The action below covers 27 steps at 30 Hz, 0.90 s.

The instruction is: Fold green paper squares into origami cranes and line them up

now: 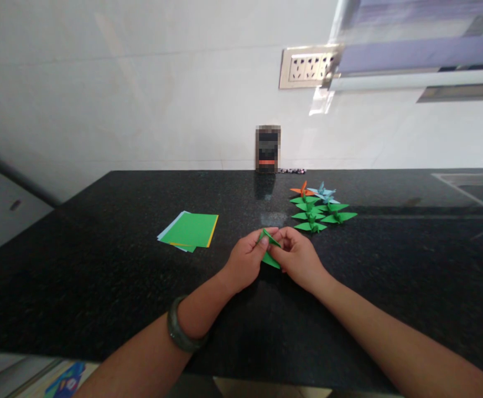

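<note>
A partly folded piece of green origami paper (271, 261) is pinched between both hands, low over the dark countertop. My left hand (246, 257), with a dark bangle on its wrist, grips the paper's left side, thumb on top. From the right, my right hand (298, 255) holds the other side with thumb and bent fingers. Parts of the folds are hidden by the fingers. Just beyond my right hand sit several folded green paper cranes (310, 215), with an orange crane (303, 190) and light blue cranes (324, 192) behind them.
On the left lies a stack of square paper (191, 229), green on top with yellow and pale blue edges. A phone-like device (268, 149), blurred out, leans against the wall, a beaded strap (293, 171) beside it. A socket panel (307, 67) is on the wall.
</note>
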### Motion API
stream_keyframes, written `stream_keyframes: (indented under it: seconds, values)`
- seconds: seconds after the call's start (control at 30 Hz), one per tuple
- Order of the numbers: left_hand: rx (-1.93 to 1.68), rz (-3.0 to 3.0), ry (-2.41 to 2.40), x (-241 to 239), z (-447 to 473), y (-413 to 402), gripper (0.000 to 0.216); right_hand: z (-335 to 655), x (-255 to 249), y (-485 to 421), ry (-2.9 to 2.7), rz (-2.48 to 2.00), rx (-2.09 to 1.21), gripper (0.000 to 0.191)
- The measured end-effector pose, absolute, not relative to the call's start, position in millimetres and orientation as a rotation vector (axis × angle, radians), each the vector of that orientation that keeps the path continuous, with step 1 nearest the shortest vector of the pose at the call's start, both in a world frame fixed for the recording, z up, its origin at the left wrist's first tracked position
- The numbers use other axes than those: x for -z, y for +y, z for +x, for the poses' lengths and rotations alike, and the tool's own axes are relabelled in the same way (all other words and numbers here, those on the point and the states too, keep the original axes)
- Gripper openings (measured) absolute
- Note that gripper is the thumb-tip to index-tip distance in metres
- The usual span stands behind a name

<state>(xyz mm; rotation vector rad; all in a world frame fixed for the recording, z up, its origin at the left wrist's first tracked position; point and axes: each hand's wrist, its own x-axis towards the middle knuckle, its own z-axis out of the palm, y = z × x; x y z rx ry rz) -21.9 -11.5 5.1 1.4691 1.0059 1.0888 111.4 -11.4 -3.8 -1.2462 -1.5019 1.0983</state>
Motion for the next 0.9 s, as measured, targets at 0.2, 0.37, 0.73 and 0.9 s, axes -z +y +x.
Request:
stream_keyframes:
  seconds: [0.2, 0.37, 0.73, 0.9]
  values:
    - [-1.145, 0.994, 0.808, 4.3, -17.6, -8.3, 0.033, 106.1, 8.8, -14.9, -1.54, -1.158, -1.089, 0.021]
    - [-1.086, 0.885, 0.738, 0.4, -15.8, -9.4, 0.034, 110.4, 7.4, -12.4, -1.54, -1.234, -0.981, 0.015]
    - [-1.031, 0.811, 0.726, -5.9, -15.7, -13.3, 0.029, 113.0, -3.0, -10.1, -1.272, -1.355, -0.954, 0.02]
    - [-1.035, 0.87, 0.72, -3.5, -13.2, -15.6, 0.033, 109.9, 2.6, -9.9, -1.259, -1.334, -0.882, 0.019]
